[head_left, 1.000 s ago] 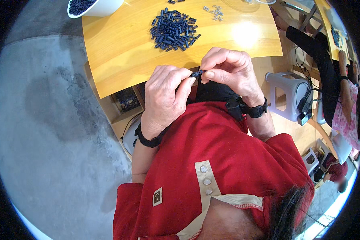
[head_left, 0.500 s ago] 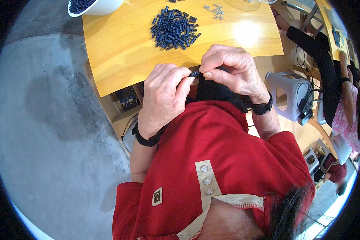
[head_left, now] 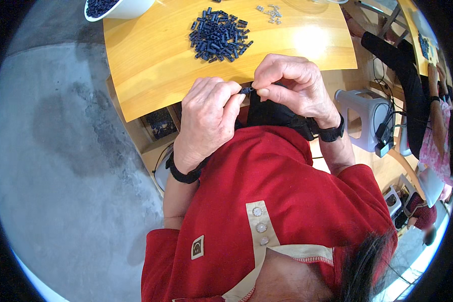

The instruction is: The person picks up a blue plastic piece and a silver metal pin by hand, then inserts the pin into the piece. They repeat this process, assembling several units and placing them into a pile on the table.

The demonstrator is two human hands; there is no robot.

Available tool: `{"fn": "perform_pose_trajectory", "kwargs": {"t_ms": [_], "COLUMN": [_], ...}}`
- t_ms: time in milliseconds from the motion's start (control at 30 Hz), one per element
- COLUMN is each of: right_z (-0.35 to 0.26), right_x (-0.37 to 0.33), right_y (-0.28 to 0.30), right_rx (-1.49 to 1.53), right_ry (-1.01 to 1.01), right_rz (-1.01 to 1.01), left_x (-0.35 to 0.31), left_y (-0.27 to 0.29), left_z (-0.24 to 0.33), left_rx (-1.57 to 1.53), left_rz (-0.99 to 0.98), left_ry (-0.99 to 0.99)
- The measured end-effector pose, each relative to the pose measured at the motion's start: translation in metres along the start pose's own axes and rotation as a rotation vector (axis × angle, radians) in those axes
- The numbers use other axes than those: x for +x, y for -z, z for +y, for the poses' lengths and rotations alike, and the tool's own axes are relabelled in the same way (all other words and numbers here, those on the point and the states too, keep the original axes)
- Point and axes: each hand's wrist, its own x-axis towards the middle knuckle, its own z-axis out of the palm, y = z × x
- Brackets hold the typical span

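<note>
My left hand (head_left: 209, 113) pinches a small dark plastic piece (head_left: 245, 91) between thumb and forefinger, just off the table's near edge and above my lap. Facing it, my right hand (head_left: 293, 89) is closed in a pinch at the piece's right end. What lies between the right fingertips is too small to make out. Beyond the hands, a pile of short dark plastic pieces with holes (head_left: 217, 39) lies on the yellow wooden table (head_left: 151, 65). A few small silvery metal parts (head_left: 273, 15) are scattered to the right of the pile.
At the table's far left stands a white bowl (head_left: 131, 9) of dark pieces. A white plastic stool (head_left: 355, 118) with black cables is on the right below the table. Farther right, another person's arm (head_left: 438, 121) reaches to a second table.
My right fingertips have drawn slightly right, showing a little more of the piece's end. The left hand stays nearly in place, still holding the dark piece.
</note>
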Motion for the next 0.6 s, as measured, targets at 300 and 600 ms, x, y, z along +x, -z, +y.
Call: {"fn": "perform_pose_trajectory", "kwargs": {"t_ms": [300, 600], "right_z": [-0.0022, -0.0031], "right_x": [0.0056, -0.0007], "right_y": [0.0039, 0.0028], "right_rx": [-0.245, -0.044], "right_ry": [0.201, 0.026], "right_rz": [-0.061, 0.022], "left_x": [0.0025, 0.0032], "left_y": [0.0015, 0.0056], "left_z": [0.0002, 0.0044], "left_rx": [0.086, 0.030], "left_rz": [-0.007, -0.011], "left_ry": [-0.090, 0.024]}}
